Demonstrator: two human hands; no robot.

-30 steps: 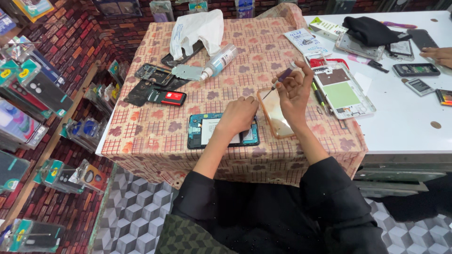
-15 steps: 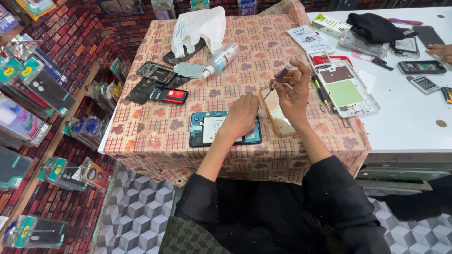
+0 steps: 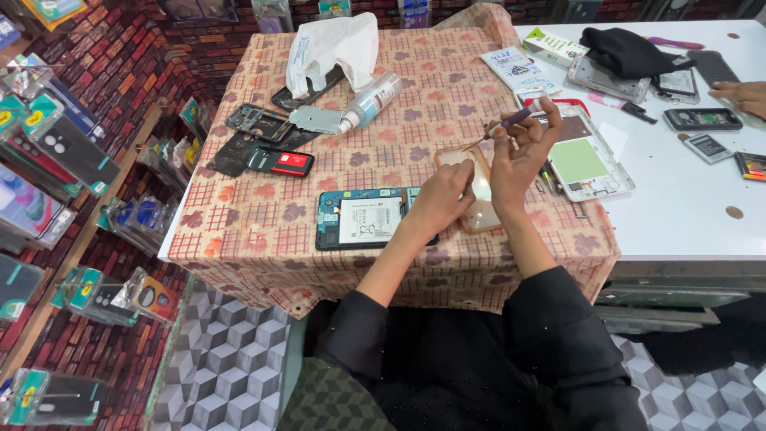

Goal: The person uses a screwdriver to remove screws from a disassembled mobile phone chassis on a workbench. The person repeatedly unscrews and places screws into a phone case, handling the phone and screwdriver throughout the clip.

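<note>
Patterned cloth over bench [image 3: 263,231]. Right hand [image 3: 519,156] raised, pinching purple-handled screwdriver [image 3: 504,125], tip toward left. Left hand [image 3: 444,195] curled, fingers gripping clear phone case [image 3: 479,195] at near edge. Opened phone [image 3: 359,218], battery exposed, flat just left of left hand. White-backed phone [image 3: 586,164] right of right hand. Glue bottle [image 3: 371,100] farther back.

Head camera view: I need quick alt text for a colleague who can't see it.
The person's right hand holds a thin purple-handled tool over a clear phone case that the left hand steadies. An opened phone showing its battery lies beside the left hand on the patterned tablecloth.
</note>
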